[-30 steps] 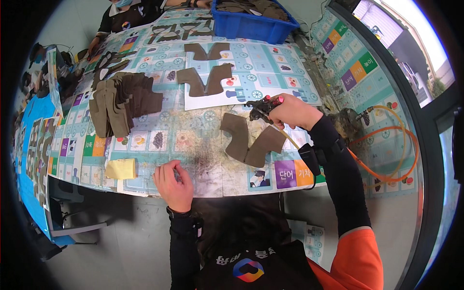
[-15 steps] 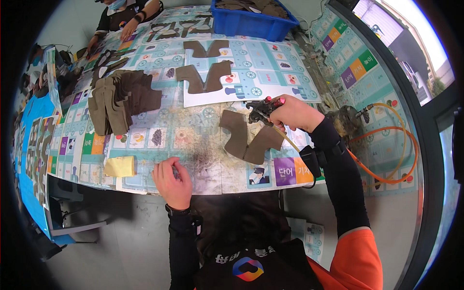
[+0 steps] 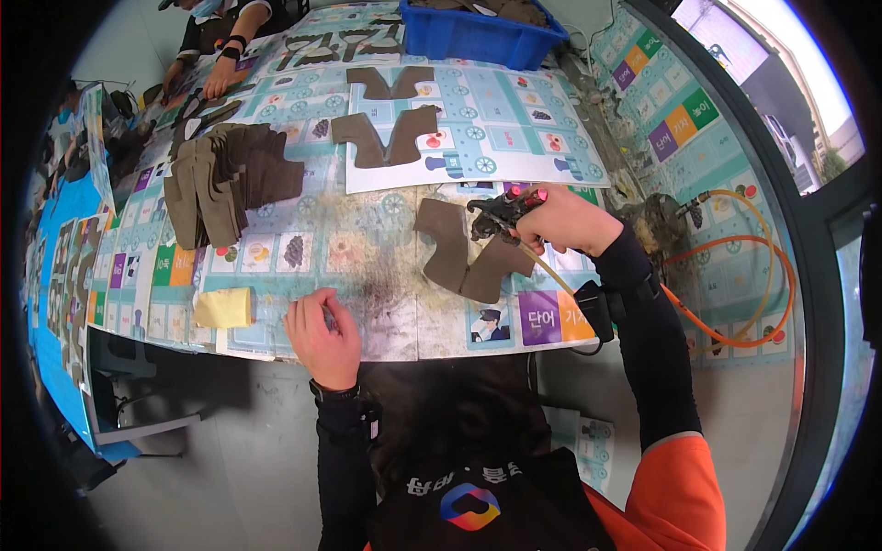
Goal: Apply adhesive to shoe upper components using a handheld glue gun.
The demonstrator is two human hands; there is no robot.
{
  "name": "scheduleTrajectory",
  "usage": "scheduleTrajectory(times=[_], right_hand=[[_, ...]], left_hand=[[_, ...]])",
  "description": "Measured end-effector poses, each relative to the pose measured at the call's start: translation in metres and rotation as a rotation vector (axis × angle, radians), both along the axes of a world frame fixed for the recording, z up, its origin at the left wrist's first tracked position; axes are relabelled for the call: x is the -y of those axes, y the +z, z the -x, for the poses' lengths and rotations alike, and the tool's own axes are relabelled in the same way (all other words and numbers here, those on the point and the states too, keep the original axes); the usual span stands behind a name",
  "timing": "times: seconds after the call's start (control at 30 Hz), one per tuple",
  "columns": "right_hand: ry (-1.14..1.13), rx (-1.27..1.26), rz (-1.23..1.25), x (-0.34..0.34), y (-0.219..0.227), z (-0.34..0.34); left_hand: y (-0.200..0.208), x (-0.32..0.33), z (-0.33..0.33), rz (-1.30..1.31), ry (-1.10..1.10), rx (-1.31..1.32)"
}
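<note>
Black and red-tipped, the spray gun [image 3: 496,217] is clasped in the right hand [image 3: 574,225], long axis roughly sideways, head pointing left above the brown cut piece [image 3: 448,264], which lies left of that hand, notch opening away. The left hand [image 3: 326,340] rests released, loosely curled. Beyond it, a co-worker's hand [image 3: 219,79] sits nearer the brown stack [image 3: 219,179] than earlier.

Spray gun [image 3: 496,217]: dark, grimy, red-tipped, thin yellowish hose, held angled left over the piece's notch; contact unclear. Brown piece [image 3: 452,260]: V-shaped, flat on table [image 3: 381,317], notch facing far side, right wing partly hidden by gun.
</note>
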State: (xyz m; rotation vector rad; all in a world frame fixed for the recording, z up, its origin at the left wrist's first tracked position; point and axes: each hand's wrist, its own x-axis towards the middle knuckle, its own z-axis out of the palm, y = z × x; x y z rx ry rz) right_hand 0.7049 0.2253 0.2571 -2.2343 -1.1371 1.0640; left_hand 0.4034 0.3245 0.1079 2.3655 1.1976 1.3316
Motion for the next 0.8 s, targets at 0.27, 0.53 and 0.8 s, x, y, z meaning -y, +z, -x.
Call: scheduleTrajectory(times=[0.27,0.53,0.8], right_hand=[[0.046,-0.02,0.016,0.005,0.0,0.002],[0.006,-0.002,0.0,0.012,0.003,0.019],[0.008,-0.057,0.073,0.02,0.003,0.027]], left_hand=[[0.0,-0.001,0.0,-0.01,0.003,0.002],[0.0,-0.001,0.0,-0.015,-0.002,0.013],[0.002,-0.001,-0.001,-0.034,-0.005,0.02]])
